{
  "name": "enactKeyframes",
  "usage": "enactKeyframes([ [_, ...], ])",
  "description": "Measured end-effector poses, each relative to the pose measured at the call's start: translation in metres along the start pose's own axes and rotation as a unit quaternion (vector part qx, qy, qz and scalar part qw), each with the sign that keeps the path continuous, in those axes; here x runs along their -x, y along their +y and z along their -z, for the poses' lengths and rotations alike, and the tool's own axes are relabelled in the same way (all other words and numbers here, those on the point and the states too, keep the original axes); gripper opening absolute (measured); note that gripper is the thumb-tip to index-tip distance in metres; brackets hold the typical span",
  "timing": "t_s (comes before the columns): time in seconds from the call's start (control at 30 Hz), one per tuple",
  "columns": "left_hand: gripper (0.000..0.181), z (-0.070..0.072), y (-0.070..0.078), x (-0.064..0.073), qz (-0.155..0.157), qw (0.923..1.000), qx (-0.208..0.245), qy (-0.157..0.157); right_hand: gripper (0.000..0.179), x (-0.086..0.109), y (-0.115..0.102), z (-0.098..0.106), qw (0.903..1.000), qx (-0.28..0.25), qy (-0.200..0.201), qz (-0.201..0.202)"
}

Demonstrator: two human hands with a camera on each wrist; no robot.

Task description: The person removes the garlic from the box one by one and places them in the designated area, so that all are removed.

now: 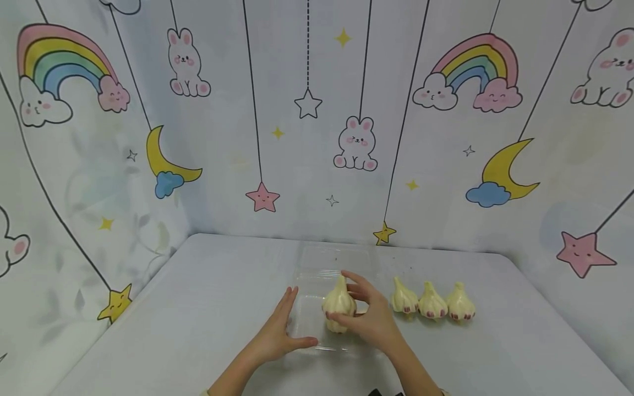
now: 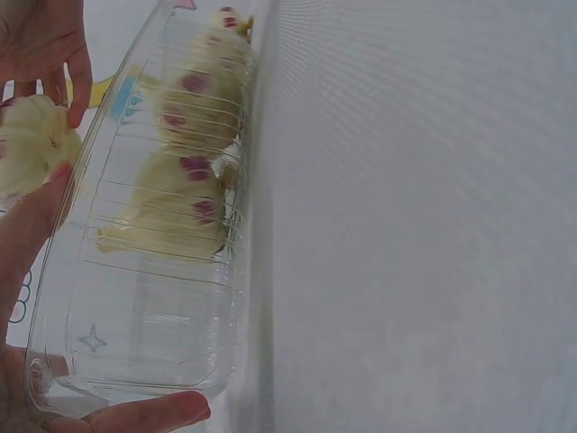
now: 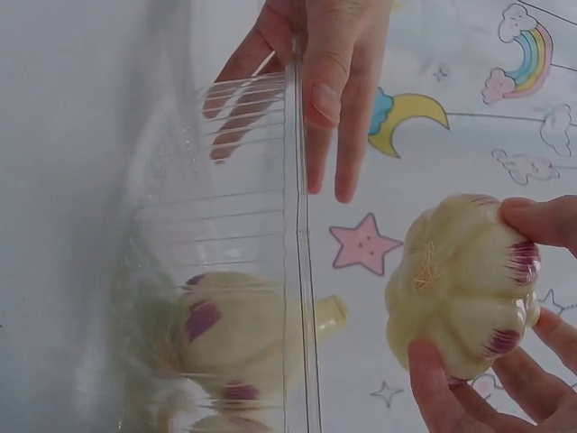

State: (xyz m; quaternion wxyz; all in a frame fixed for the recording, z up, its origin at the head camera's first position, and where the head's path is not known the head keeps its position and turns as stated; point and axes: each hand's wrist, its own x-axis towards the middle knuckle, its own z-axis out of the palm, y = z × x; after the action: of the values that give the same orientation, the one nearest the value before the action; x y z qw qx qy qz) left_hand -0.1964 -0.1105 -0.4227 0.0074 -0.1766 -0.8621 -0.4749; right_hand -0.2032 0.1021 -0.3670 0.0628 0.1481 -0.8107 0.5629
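My right hand [image 1: 371, 319] grips a cream garlic bulb [image 1: 339, 297] with purple marks between thumb and fingers, its stem pointing up, above a clear plastic box [image 1: 304, 322]. The right wrist view shows the underside of this bulb [image 3: 464, 289], held apart from the box wall. To the left, my left hand [image 1: 277, 335] stands beside the box with fingers straight and thumb spread out along its near side. Inside the box sits at least one more garlic bulb [image 3: 239, 329], its stem rising past the rim; the held bulb partly hides the contents in the head view.
Three more garlic bulbs stand in a row right of the box: a left one [image 1: 404, 297], a middle one [image 1: 433, 302] and a right one [image 1: 460, 303]. The box's clear lid [image 1: 337, 256] lies folded back behind it. A printed cloth [image 1: 307, 154] backs the white table [image 1: 208, 308].
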Motion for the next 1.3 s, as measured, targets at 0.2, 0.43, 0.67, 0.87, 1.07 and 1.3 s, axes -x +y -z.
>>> enactKeyframes([
  [0.2, 0.107, 0.0, 0.001, 0.001, 0.001, 1.0, -0.002, 0.0, 0.072, 0.003, -0.003, 0.007, 0.9998, -0.018, 0.0, -0.008],
  [0.43, 0.106, 0.0, 0.001, 0.0, 0.003, 0.9999, -0.013, 0.005, 0.073, 0.005, -0.002, 0.018, 0.9999, -0.01, 0.001, -0.005],
  [0.67, 0.107, 0.0, 0.001, -0.001, 0.007, 0.9998, -0.018, 0.005, 0.073, 0.007, 0.003, 0.03, 0.9999, 0.011, 0.001, -0.006],
  [0.87, 0.107, 0.0, 0.0, 0.0, 0.012, 0.9998, -0.013, 0.001, 0.074, 0.01, 0.006, 0.04, 0.9999, 0.014, 0.009, -0.005],
  [1.07, 0.107, -0.001, -0.001, -0.001, 0.009, 0.9997, -0.02, 0.004, 0.072, 0.013, 0.01, 0.052, 0.9992, 0.031, 0.021, 0.013],
  [1.3, 0.107, -0.001, -0.001, -0.001, 0.009, 0.9998, -0.018, 0.006, 0.073, 0.014, 0.014, 0.065, 0.9988, 0.041, 0.024, 0.008],
])
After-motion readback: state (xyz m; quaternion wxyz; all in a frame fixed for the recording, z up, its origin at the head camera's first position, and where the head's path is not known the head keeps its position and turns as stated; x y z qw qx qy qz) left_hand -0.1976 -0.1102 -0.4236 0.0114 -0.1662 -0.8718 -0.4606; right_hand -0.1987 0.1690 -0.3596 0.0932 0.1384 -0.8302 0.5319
